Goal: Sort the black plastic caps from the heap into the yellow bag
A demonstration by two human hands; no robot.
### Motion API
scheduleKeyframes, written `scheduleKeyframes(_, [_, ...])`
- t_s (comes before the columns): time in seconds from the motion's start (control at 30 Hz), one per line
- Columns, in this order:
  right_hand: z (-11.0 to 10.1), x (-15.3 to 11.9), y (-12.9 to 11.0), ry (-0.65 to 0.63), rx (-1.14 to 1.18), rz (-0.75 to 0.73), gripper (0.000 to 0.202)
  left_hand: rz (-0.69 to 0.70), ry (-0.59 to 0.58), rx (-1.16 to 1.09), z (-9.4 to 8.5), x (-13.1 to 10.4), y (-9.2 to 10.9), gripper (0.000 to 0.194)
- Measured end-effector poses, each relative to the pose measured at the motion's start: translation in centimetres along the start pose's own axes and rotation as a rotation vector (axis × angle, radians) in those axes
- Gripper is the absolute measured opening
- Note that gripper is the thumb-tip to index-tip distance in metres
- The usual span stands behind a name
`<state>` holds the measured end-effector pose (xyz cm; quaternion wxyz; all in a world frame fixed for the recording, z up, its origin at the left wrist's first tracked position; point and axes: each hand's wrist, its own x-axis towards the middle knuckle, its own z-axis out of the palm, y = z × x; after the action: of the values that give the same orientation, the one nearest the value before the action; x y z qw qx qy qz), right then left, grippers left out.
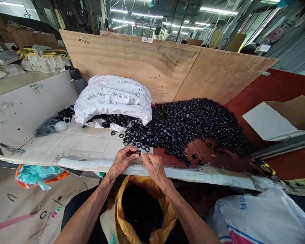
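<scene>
Between the thumb and fingertips of my left hand [123,158] is a small black plastic part [138,153]. Close against it on the right, my right hand [153,164] is closed in a pinch; whatever its fingertips grip is hidden. Just beyond both hands, a large heap of black ring-shaped plastic parts [193,123] covers the bench's right side. A white woven sack [114,96] lies on its side at the back, its mouth towards me with more black parts inside. Below my hands, an open yellow sack [119,210] stands with a dark interior.
Wooden boards [134,61] wall off the bench's back. A knotted plastic bag [47,127] of dark pieces lies left. At right are an open carton [270,120] and, lower down, a full white bag [259,213]. An orange-rimmed basket [19,179] sits below the bench's left edge.
</scene>
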<state>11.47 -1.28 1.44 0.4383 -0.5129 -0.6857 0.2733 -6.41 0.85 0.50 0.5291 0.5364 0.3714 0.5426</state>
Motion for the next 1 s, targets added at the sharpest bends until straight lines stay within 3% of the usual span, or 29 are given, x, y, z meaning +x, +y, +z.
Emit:
scheduleKeyframes(0.07, [-0.2, -0.1, -0.2, 0.014, 0.012, 0.004, 0.043, -0.008, 0.012, -0.005, 0.0, 0.0, 0.1, 0.027])
scheduleKeyframes(0.13, [-0.3, -0.1, -0.3, 0.035, 0.058, -0.017, 0.028, -0.019, -0.003, -0.003, -0.1, 0.0, 0.4, 0.027])
scheduleKeyframes(0.23, [-0.2, 0.0, -0.4, -0.008, 0.129, -0.061, 0.027, -0.041, -0.093, 0.009, -0.4, 0.0, 0.9, 0.025])
scheduleKeyframes(0.33, [-0.2, -0.6, -0.8, -0.016, 0.173, 0.003, 0.020, -0.062, -0.162, 0.013, -0.5, -0.5, 1.1, 0.026])
scheduleKeyframes(0.5, [0.3, -4.4, -2.3, -0.044, 0.274, 0.229, 0.014, -0.005, -0.174, 0.185, -0.3, -4.5, 1.3, 0.014])
scheduleKeyframes(0.6, [0.3, -7.2, -2.9, -0.140, 0.415, 0.408, 0.010, 0.048, -0.249, 0.362, -0.4, -7.2, 2.5, 0.004])
scheduleKeyframes(0.7, [-1.4, -8.1, -2.0, -0.150, 0.217, 0.342, 0.012, 0.014, -0.399, 0.526, -0.3, -7.5, 3.9, 0.003])
scheduleKeyframes(0.77, [-3.7, -7.2, -0.3, 0.024, -0.077, 0.194, 0.017, 0.012, -0.321, 0.670, 0.4, -6.1, 3.9, 0.010])
scheduleKeyframes(0.87, [-7.1, -4.3, 3.1, 0.294, -0.425, 0.065, 0.023, 0.040, -0.022, 0.900, 2.4, -2.9, 2.4, 0.029])
scheduleKeyframes(0.93, [-8.4, -2.2, 5.2, 0.289, -0.548, 0.045, 0.026, 0.053, 0.030, 1.041, 3.8, -1.1, 0.8, 0.034])
scheduleKeyframes(1.0, [-8.4, -0.6, 6.8, 0.226, -0.609, 0.029, 0.027, 0.085, -0.001, 1.115, 4.5, 0.0, -0.6, 0.026])
